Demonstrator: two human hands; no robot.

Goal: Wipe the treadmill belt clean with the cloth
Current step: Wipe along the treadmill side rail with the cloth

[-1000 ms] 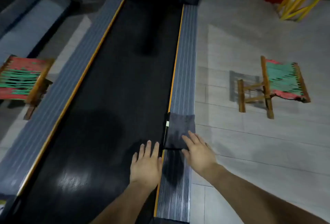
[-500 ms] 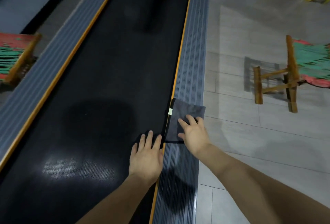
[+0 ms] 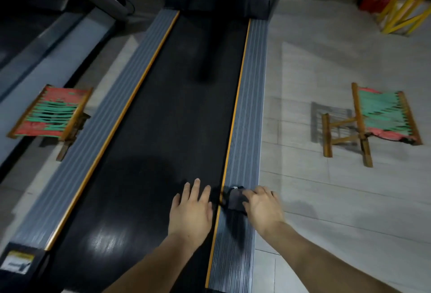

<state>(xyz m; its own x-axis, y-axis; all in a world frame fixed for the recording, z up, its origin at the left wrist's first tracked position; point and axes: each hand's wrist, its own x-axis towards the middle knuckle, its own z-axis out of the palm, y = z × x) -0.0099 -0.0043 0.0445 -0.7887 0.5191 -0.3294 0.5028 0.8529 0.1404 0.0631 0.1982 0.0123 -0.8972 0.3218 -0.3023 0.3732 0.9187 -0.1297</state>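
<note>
Grey cloth (image 3: pixel 235 200) bunched under curled right hand (image 3: pixel 262 206) fingers, gripped | left hand (image 3: pixel 191 211) fingers straight, slightly spread, flat on belt (image 3: pixel 168 117) | step: pickup | next: drag cloth leftward onto belt

Bunched dark grey cloth (image 3: pixel 235 200) on right rail beside black belt (image 3: pixel 168 115)

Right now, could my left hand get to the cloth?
Probably yes: the left hand lies flat on the belt beside the cloth, which the right hand bunches on the side rail.
</note>
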